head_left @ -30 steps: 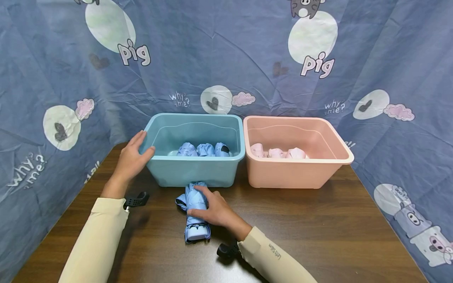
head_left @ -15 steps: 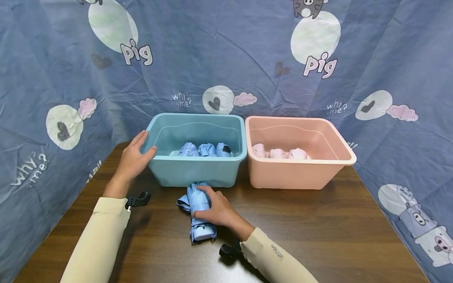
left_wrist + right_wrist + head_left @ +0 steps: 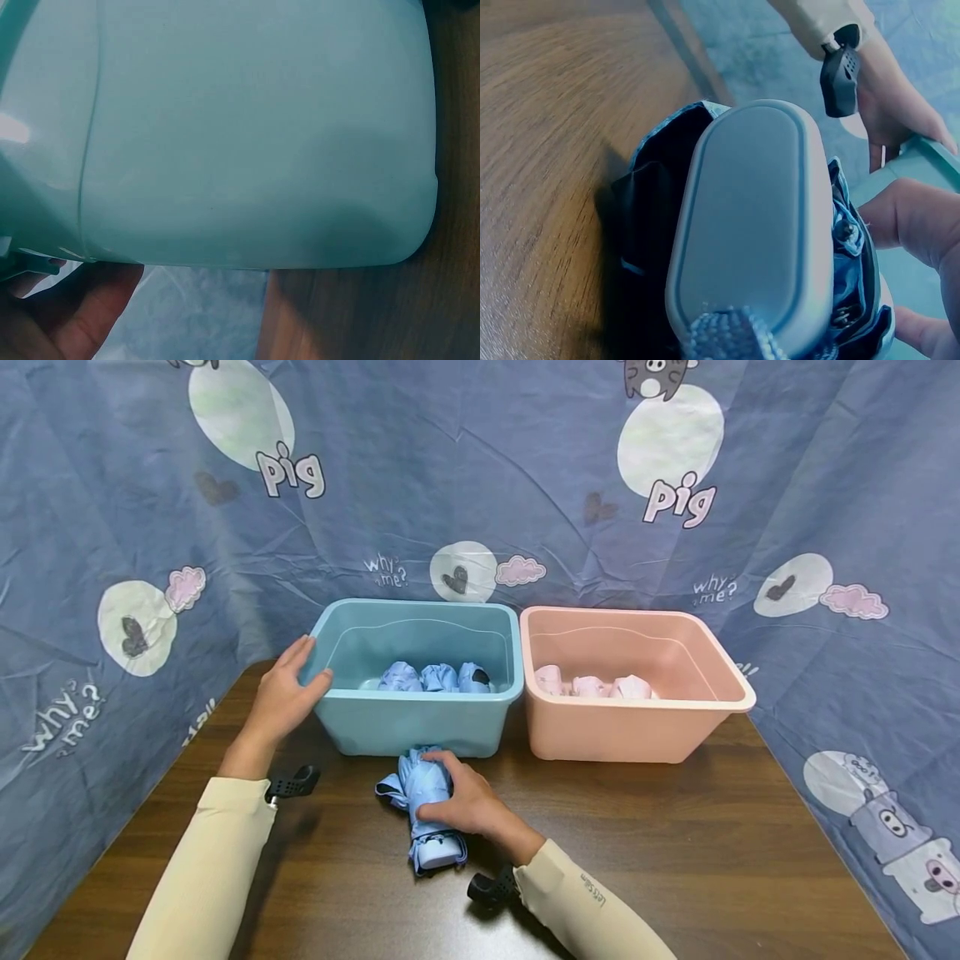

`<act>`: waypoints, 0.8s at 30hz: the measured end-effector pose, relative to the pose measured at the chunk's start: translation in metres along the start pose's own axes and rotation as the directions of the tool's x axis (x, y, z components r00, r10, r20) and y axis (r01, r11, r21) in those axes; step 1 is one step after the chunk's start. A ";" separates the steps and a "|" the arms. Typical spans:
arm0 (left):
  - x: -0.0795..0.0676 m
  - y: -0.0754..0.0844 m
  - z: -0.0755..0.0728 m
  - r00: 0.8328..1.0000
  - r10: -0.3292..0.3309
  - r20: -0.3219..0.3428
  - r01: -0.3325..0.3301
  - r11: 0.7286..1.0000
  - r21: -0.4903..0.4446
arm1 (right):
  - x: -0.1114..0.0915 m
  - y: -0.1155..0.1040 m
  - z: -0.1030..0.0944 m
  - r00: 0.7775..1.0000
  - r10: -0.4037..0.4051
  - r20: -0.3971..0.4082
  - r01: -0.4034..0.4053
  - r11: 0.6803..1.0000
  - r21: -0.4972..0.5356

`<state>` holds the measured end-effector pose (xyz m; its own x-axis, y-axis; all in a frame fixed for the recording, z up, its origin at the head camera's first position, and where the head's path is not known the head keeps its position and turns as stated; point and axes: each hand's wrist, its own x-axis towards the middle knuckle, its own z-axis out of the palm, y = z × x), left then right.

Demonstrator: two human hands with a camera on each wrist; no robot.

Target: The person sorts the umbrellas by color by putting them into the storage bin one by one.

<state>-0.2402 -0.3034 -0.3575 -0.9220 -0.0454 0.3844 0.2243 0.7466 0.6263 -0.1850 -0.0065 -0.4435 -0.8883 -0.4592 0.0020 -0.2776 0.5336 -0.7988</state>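
Note:
My right hand [image 3: 476, 802] grips a folded light-blue umbrella [image 3: 429, 785] from its right side. The umbrella lies on the table, its top against the foot of the teal bin [image 3: 408, 724] and its handle toward me; a strap sticks out at the left. In the right wrist view the pale oval handle end [image 3: 746, 217] faces the camera, with thumb and finger along the cloth. My left hand [image 3: 281, 697] holds the bin's left rim, thumb over the front corner and fingers outside. Inside that bin sit several rolled blue bundles [image 3: 438, 677], mostly hidden by its front wall.
A pink bin [image 3: 603, 732] stands right beside the teal one, with several rolled pale-pink bundles [image 3: 630, 687] inside. Both rest on a brown wooden table [image 3: 675, 843]. A blue printed cloth [image 3: 465, 468] hangs close behind the bins.
My right hand has shifted slightly right with the umbrella, whose handle end has swung to the right while its top stays by the bin. The left hand stays on the rim.

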 end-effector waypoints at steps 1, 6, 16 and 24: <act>0.000 0.000 0.000 1.000 0.000 0.000 0.000 1.000 0.000 | 0.000 0.000 0.000 1.000 0.000 0.001 0.000 1.000 0.004; 0.000 0.000 0.000 1.000 0.003 -0.010 -0.003 1.000 0.003 | -0.001 -0.002 -0.002 1.000 -0.006 0.003 0.006 1.000 0.000; 0.000 0.001 0.001 1.000 -0.005 -0.015 0.005 1.000 -0.001 | -0.006 -0.013 -0.009 0.999 -0.032 -0.002 0.032 0.999 0.036; -0.001 0.000 0.000 1.000 -0.016 0.000 0.016 1.000 0.000 | -0.014 -0.025 -0.012 0.998 -0.061 -0.009 0.062 0.994 0.094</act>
<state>-0.2390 -0.3030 -0.3578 -0.9255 -0.0573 0.3744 0.2098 0.7455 0.6327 -0.1703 -0.0047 -0.4166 -0.8728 -0.4848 0.0563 -0.2964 0.4348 -0.8504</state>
